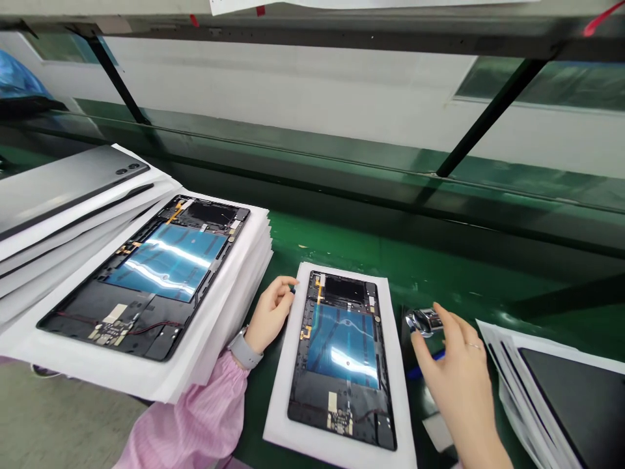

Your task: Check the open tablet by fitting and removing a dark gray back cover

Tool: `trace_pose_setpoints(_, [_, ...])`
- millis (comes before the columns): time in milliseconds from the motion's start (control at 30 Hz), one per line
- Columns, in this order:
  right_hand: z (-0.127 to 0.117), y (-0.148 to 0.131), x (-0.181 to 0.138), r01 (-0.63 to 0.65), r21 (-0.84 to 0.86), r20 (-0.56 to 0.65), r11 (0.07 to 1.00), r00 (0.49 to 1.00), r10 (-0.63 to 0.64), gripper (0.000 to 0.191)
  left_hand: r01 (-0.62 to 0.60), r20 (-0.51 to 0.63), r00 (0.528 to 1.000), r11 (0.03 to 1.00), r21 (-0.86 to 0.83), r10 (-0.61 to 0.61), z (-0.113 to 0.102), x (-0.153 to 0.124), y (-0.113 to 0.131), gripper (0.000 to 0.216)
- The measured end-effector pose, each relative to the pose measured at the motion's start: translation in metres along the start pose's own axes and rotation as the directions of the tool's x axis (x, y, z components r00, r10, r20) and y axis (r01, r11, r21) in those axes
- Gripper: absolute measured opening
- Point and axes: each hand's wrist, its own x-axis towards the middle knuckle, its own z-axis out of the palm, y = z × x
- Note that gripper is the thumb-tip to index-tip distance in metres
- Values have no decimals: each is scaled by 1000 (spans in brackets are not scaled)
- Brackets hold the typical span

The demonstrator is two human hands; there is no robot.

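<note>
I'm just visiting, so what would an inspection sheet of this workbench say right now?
Surface: green bench, glossy.
Job's things: open tablet on white foam sheet; shiny metal piece beside it.
Clutter: stacked sheets with another open tablet left; dark panel stack right.
Hands: left hand curled at the sheet's edge; right hand open, at the metal piece.
Cables: thin red wires inside the left tablet.
Surroundings: black frame struts, white wall.

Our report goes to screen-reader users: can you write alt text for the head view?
A person's left hand touches the white foam sheet under an open tablet; the right hand is at a shiny metal object.
</note>
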Motion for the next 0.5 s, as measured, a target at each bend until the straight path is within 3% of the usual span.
trace_pose_setpoints(133, [6,18,9,73,-142,92,987,994,-60,51,25,67,998,999,-40,-22,-1,-6,8,11])
trace_pose_setpoints(267, [10,18,7,75,-79,40,994,997,-72,46,21,97,995,996,-91,-12,0,-8,15,9])
trace_pose_setpoints(400, [9,14,6,73,-33,46,997,996,-71,56,52,101,994,990,-132,-38,0,-8,17,7])
trace_pose_setpoints(500, [11,21,9,-28,80,66,996,998,23,56,76,119,991,987,-139,-59,0,-9,18,8])
